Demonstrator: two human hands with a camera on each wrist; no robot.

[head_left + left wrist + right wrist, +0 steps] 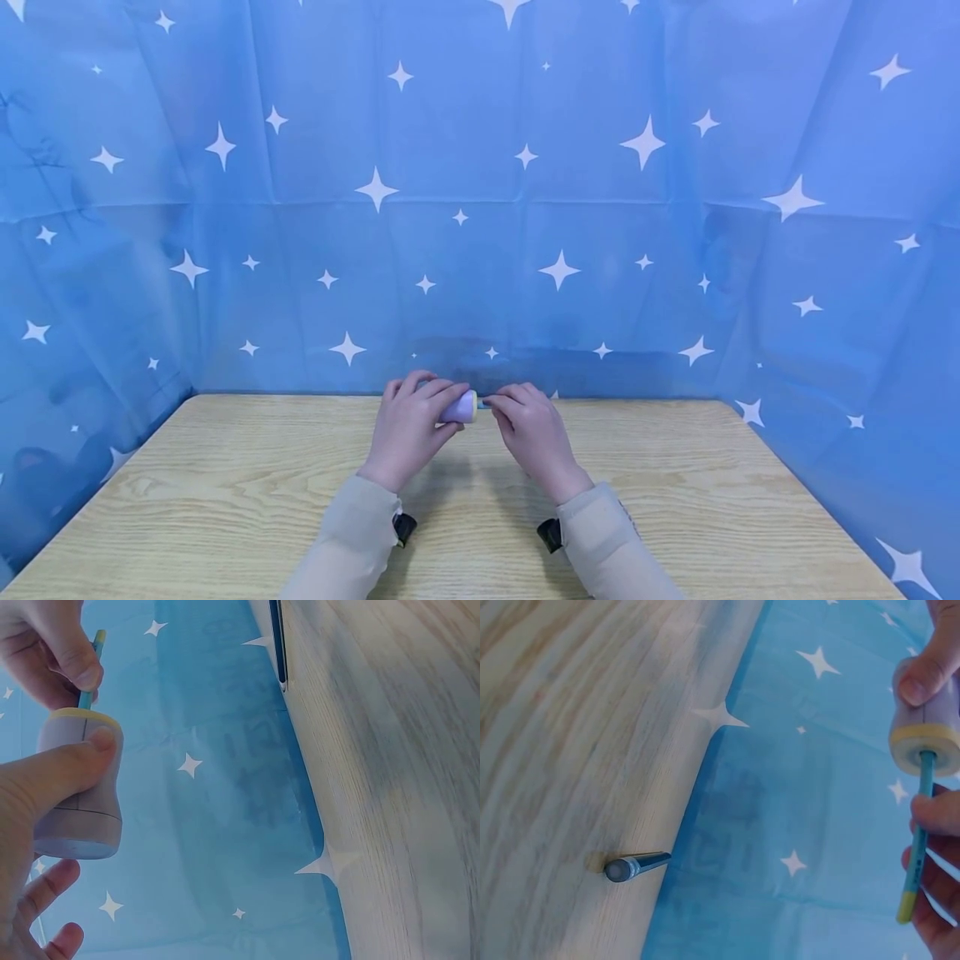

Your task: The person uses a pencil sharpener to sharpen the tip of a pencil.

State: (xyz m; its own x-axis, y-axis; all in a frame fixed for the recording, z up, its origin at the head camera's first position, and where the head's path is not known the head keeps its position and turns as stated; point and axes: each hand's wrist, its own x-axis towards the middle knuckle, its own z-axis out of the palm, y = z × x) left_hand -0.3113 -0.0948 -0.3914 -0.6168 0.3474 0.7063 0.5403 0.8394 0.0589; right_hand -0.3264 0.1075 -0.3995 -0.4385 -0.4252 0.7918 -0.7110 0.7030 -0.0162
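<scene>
My left hand point(411, 423) grips a light purple pencil sharpener point(457, 408) with a yellow rim, holding it on its side above the far part of the table. In the left wrist view, the thumb presses along the sharpener's body point(94, 791). A teal pencil point(917, 862) with a yellow end sits with its other end in the sharpener's hole. My right hand point(534, 432) pinches this pencil between thumb and fingers, close to the opening. The pencil's inserted tip is hidden inside.
A dark pen-like stick point(637, 866) with a silver band is near the far edge of the wood-grain table point(247, 492). Behind and at both sides hangs a blue curtain point(480, 167) with white stars. Each forearm carries a small black device near its sleeve.
</scene>
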